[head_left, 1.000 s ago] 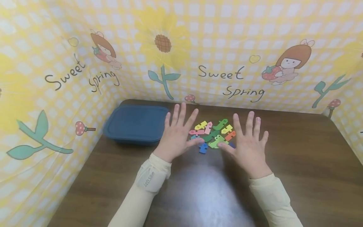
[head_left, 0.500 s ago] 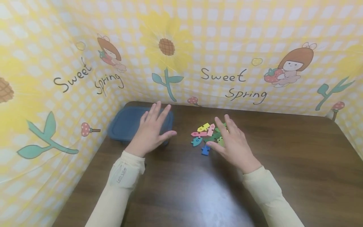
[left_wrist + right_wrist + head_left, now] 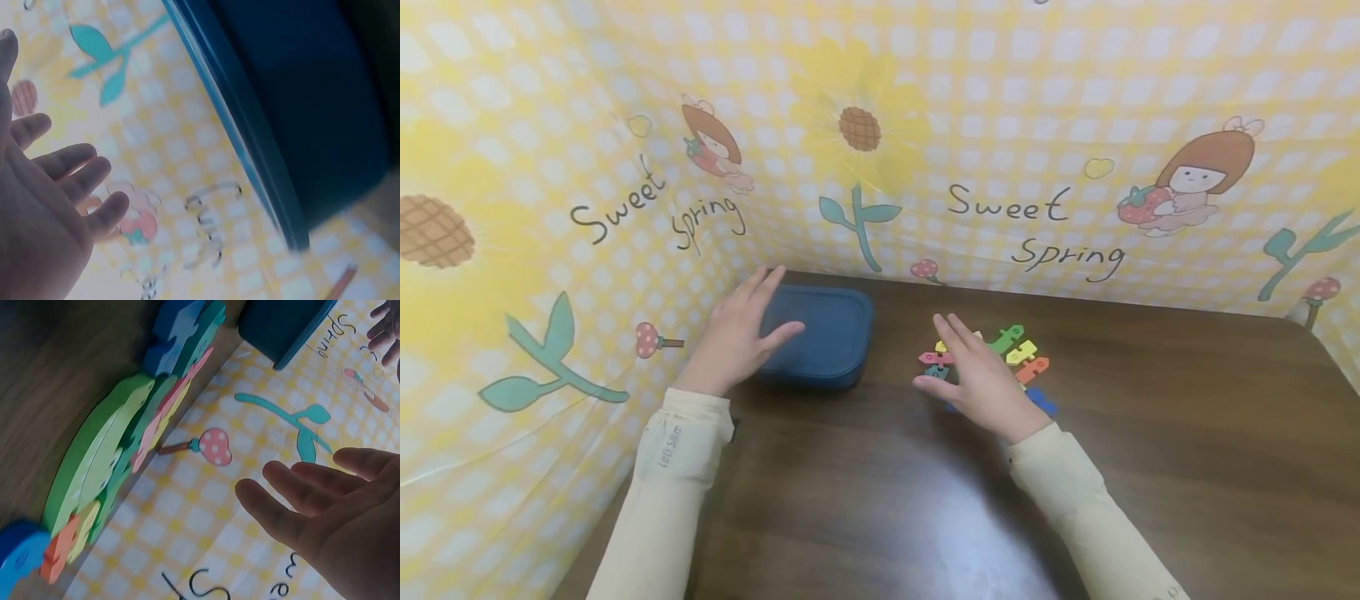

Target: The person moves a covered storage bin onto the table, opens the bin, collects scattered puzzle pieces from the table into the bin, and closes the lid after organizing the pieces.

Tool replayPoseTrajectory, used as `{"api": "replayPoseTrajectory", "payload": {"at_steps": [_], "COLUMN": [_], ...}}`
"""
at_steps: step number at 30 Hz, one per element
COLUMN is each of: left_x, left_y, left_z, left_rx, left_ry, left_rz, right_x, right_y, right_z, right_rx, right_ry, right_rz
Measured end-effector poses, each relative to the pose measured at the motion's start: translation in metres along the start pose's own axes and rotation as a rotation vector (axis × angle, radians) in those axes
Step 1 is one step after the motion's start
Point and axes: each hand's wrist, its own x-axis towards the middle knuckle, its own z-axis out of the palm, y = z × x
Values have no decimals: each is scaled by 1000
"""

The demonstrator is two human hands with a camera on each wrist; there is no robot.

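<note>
My left hand, fingers spread, hovers over the left end of a dark blue lidded box. In the left wrist view its fingers hang apart from the box's side. My right hand is held above a loose cluster of puzzle pieces, covering the middle of it. Around that hand show a green piece, a yellow piece, an orange piece, a pink piece and a blue piece. A light green piece with a frog-like or crocodile-like face shows in the right wrist view. Neither hand holds anything.
Everything stands on a dark brown wooden table. A yellow-and-white checked cloth printed with sunflowers and "Sweet Spring" walls the table's back and sides. The box stands at the back left, left of the pieces.
My left hand has moved left, from beside the pieces, across the box to its left end. My right hand has moved left over the pieces. The head view has turned slightly left.
</note>
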Motion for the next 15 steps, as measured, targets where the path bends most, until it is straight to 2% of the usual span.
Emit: {"api": "replayPoseTrajectory", "payload": {"at_steps": [4, 10, 15], "left_x": [-2, -6, -13], "left_y": [-18, -48, -71], "left_z": [-6, -12, -14], "left_rx": [1, -100, -136], "left_ry": [-22, -80, -127], "left_rz": [-44, -124, -194], "right_x": [9, 27, 41], "right_y": [-4, -9, -12], "right_z": [6, 20, 32], "right_rx": [34, 110, 104], "right_ry": [-11, -67, -115], "right_rz": [-10, -19, -22]}}
